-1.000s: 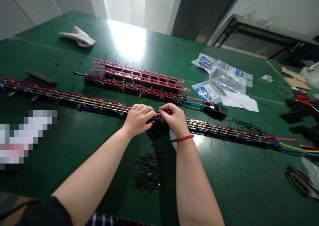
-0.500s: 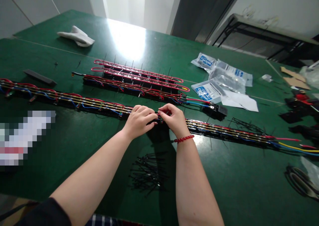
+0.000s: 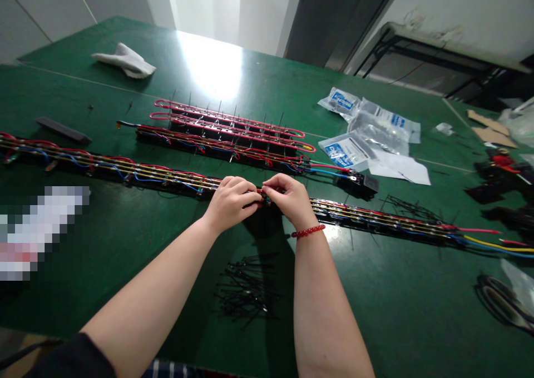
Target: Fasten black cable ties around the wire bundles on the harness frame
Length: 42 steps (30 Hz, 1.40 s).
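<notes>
Well, both hands meet over a long wiring harness [image 3: 167, 184] that lies across a green table [image 3: 125, 294], running from the left side of the view to the right. The left hand [image 3: 231, 203] is curled over the harness, its fingers closed and pointing toward the right hand [image 3: 290, 200]. That hand is pinched down from the other side, with the thumb and fingertips [image 3: 267, 182] drawn tightly together. The two almost touch, and both grip the harness at a spot where red and blue wires bunch, though exactly what the fingertips hold is hidden. A red bead bracelet [image 3: 307, 231] circles the right wrist. Below the hands lies a loose pile of black cable ties [image 3: 248, 292], and a smaller pile [image 3: 411, 207] sits just beside the harness on the right. Beyond, three more harnesses [image 3: 225, 139] lie side by side, near clear plastic bags [image 3: 369, 133] and white paper [image 3: 400, 169]. A white cloth [image 3: 125, 61] lies farther off.
</notes>
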### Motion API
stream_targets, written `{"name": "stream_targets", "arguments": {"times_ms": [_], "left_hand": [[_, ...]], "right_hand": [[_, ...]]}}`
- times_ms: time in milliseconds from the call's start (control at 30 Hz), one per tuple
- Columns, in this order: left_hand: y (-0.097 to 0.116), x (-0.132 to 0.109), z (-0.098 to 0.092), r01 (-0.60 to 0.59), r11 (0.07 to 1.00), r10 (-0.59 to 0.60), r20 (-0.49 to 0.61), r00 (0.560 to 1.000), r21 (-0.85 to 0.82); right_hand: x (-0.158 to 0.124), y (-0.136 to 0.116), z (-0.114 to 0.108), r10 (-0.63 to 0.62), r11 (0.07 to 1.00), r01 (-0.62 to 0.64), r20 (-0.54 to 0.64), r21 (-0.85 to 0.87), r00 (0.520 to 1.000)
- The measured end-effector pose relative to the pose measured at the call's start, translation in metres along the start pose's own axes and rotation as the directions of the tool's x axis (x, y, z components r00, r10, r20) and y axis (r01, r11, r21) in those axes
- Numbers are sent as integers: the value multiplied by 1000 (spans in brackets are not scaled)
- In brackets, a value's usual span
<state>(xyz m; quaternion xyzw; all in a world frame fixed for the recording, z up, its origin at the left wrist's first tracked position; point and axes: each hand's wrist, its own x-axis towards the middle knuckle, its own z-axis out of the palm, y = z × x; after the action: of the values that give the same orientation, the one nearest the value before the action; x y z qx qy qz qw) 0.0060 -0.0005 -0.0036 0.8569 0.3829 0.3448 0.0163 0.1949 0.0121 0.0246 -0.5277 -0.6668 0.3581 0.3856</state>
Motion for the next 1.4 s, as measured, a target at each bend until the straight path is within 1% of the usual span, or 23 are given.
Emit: {"name": "stream_targets", "arguments": {"times_ms": [200, 400, 500, 633, 767, 1000, 1200, 1400], "left_hand": [[3, 3, 0, 60, 998, -61, -26, 998, -19], [2, 3, 2, 79, 996, -81, -42, 996, -33], [3, 3, 2, 91, 995, -92, -35, 995, -29], [5, 4, 1, 124, 992, -124, -7, 992, 11], [7, 4, 0, 147, 989, -147, -4, 989, 16], [5, 3, 3, 145, 989, -144, -55, 988, 6], [4, 3, 2, 146, 989, -146, -55, 988, 1], [5, 5, 2, 165, 986, -165, -59, 984, -14]], "right_hand": [[-1, 2, -1, 13, 999, -13, 11, 37, 1000], [0, 2, -2, 32, 996, -34, 26, 81, 999], [-1, -1, -3, 37, 996, -40, 44, 77, 998], [-1, -5, -4, 12, 998, -16, 65, 65, 998], [-2, -6, -4, 3, 998, -7, 79, 55, 997], [-1, -5, -5, 10, 997, -16, 80, 72, 997], [-1, -5, -6, 23, 995, -32, 89, 94, 996], [-1, -6, -8, 15, 996, -27, 130, 90, 991]]}}
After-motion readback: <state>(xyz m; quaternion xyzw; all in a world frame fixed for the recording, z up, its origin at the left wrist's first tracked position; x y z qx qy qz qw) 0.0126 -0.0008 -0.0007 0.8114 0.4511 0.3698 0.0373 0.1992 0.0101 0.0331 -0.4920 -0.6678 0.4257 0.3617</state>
